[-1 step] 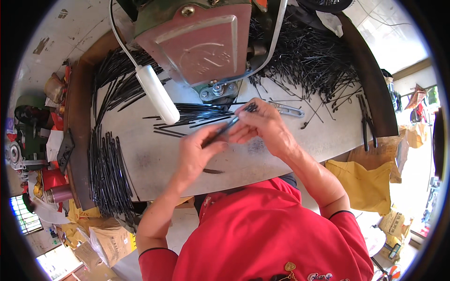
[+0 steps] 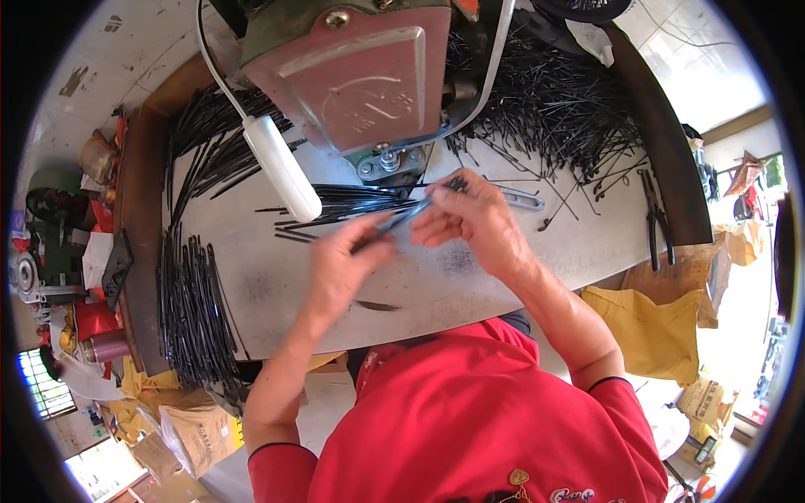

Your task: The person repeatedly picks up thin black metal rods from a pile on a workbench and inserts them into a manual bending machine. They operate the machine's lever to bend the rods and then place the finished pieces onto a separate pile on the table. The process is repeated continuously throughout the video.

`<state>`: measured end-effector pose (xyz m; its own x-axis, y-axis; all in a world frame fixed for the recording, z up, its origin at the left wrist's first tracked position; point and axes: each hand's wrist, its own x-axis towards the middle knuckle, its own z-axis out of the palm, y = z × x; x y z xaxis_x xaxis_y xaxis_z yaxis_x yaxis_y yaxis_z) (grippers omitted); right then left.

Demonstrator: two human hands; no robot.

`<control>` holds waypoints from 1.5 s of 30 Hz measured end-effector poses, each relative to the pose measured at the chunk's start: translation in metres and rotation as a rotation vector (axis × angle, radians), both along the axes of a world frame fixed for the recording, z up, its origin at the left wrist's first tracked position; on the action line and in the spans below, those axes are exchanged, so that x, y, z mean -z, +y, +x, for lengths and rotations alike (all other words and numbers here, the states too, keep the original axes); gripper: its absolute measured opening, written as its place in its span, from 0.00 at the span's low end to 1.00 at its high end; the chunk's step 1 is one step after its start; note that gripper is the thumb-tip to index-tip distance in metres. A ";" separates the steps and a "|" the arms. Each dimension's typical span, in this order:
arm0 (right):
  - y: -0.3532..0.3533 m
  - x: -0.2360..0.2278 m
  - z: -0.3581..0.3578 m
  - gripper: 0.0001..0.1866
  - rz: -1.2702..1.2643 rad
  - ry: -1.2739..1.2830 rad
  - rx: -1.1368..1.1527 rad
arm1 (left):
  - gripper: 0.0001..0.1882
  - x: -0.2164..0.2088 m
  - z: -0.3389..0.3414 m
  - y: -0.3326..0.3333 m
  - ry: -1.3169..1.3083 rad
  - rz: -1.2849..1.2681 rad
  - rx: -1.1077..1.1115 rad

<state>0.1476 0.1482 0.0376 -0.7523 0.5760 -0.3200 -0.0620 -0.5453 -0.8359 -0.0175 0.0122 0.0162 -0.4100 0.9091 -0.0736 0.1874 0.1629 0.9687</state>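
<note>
Near the centre of the frame, both hands have a slim bundle of dark rods between them, slanting from lower left to upper right. The right hand has its grip closed on the upper end, thumb against fingers, with dark tips showing past the knuckles. The left hand is blurred, but its grip is closed around the lower end; how many rods it clasps, I cannot tell.

Writing shows in several places. The machine at upper centre carries a raised emblem with lettering on its pink cover. A cardboard box at lower left has lines of dark print, and so does a brown carton at lower right. The red shirt bears a lettered patch, cut by the bottom edge.

As for containers, the yellow sack right of centre hides whatever it may hold, and the box at lower left does likewise under its clear plastic. A pinkish metal cup lies on its side at far left.

The worktop has a raised brown rim. Within it, a stack of dark rods lies at left, a tangled heap of bent rods at upper right, and a loose fan of rods below the machine, partly under the white lamp. Black-handled pliers lie at the right end.
</note>
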 end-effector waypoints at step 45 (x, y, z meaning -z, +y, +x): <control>0.055 0.026 -0.021 0.16 -0.114 0.159 0.254 | 0.13 -0.010 -0.030 0.058 -0.388 0.213 -0.315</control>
